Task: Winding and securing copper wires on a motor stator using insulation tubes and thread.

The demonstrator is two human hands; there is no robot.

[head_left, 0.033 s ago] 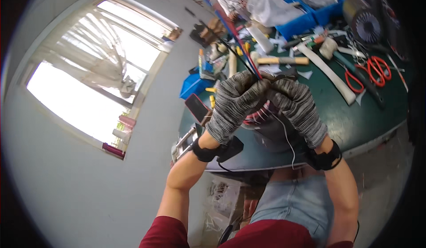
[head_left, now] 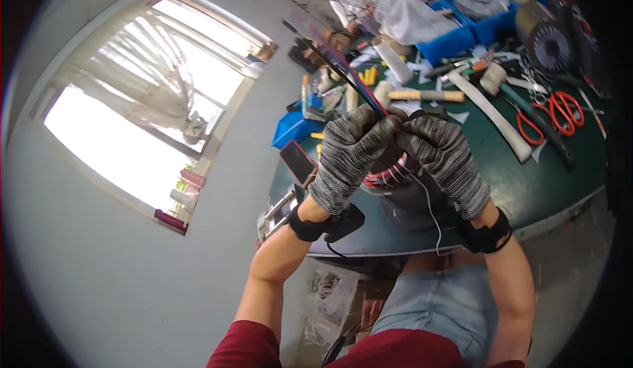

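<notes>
My left hand point(head_left: 346, 154), in a grey knitted glove, is closed around a bundle of black, blue and red wires point(head_left: 370, 98) that rise up and to the left. Right beside it, fingertips nearly touching, my right hand point(head_left: 445, 154) wears a matching glove and is pinched. What lies between its fingers is hidden; a dark end pokes out above it. Under both hands stands a dark round motor stator point(head_left: 409, 203), its winding laced with red and white at the top. A thin white cord point(head_left: 432, 213) trails from it toward the table's near edge.
Beyond my hands lie a wooden-handled tool point(head_left: 428, 96), a pale-handled mallet point(head_left: 494, 121) and red-handled scissors point(head_left: 564, 114) on the green table point(head_left: 534, 187). Blue bins point(head_left: 455, 35) stand farther back. A phone point(head_left: 298, 162) is at left. Another person point(head_left: 359, 2) sits across.
The surroundings have shifted slightly right and down in the picture. The wires' upper ends look more blurred. Both hands keep their grip and place over the stator.
</notes>
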